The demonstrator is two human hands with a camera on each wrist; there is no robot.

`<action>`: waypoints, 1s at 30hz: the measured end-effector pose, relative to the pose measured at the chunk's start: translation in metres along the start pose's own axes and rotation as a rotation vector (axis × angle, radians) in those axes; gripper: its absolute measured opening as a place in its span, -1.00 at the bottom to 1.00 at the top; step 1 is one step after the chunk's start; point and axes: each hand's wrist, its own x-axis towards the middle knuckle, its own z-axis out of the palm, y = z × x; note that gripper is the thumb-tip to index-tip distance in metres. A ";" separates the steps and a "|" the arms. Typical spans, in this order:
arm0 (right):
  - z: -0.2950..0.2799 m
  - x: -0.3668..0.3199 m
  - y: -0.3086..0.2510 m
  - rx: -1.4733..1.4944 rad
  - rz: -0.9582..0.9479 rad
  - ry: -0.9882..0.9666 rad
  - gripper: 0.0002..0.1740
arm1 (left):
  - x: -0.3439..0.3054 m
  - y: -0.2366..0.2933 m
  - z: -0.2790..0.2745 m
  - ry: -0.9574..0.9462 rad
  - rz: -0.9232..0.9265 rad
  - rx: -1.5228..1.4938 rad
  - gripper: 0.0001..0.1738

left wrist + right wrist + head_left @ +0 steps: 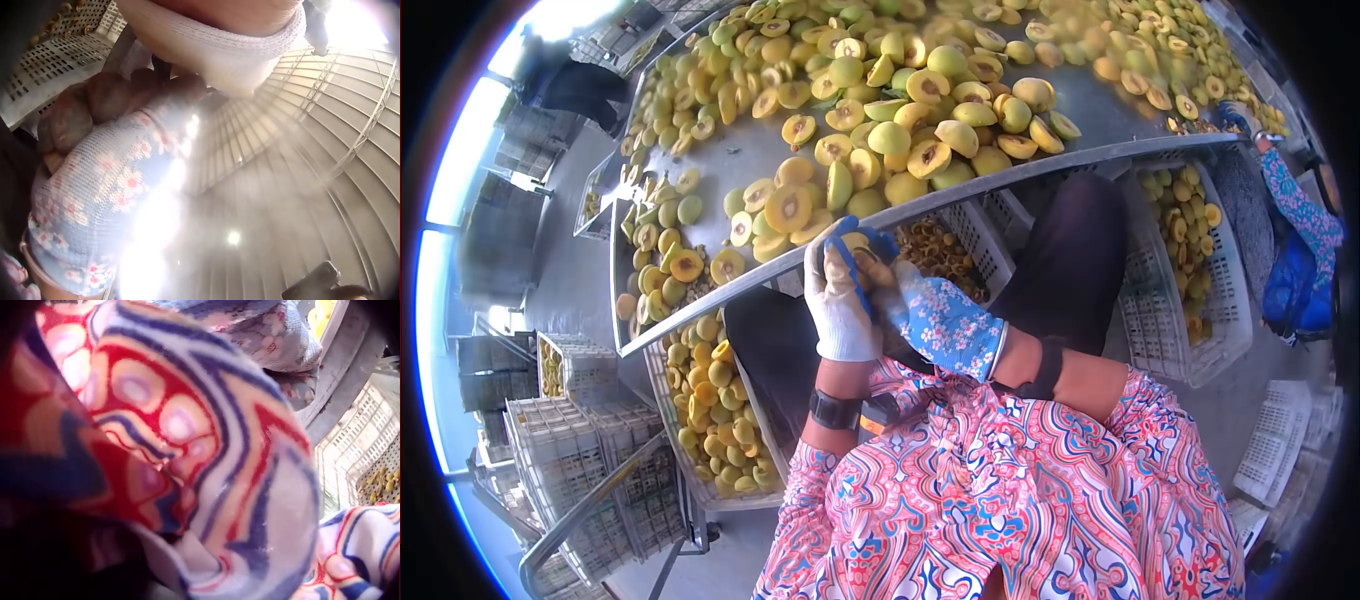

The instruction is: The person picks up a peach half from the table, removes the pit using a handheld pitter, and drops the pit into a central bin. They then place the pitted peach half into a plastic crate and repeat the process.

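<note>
My left hand [840,300], in a white glove with blue on its fingers, grips a yellow peach half [856,241] just over the table's front edge. Close against it is my right hand [937,312], in a blue flowered glove, its fingers bent toward the fruit. The left wrist view shows the right hand's curled, stained fingers [103,97] near the left glove's white cuff [250,56]; I cannot tell what they hold. A patterned sleeve [262,487] fills most of the right wrist view. Many peach halves [890,138] lie heaped on the metal table [735,150] ahead.
Below the table edge stands a crate [985,245] with brown pits and scraps. Crates of peach halves flank the knees, one at left [720,410] and one at right [1190,250]. Stacked crates [590,450] stand farther left. Another person's arm [1285,190] reaches in at far right.
</note>
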 end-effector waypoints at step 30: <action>-0.024 0.005 -0.006 0.067 0.067 -0.239 -0.68 | 0.001 -0.012 -0.017 0.019 -0.190 -0.106 -0.61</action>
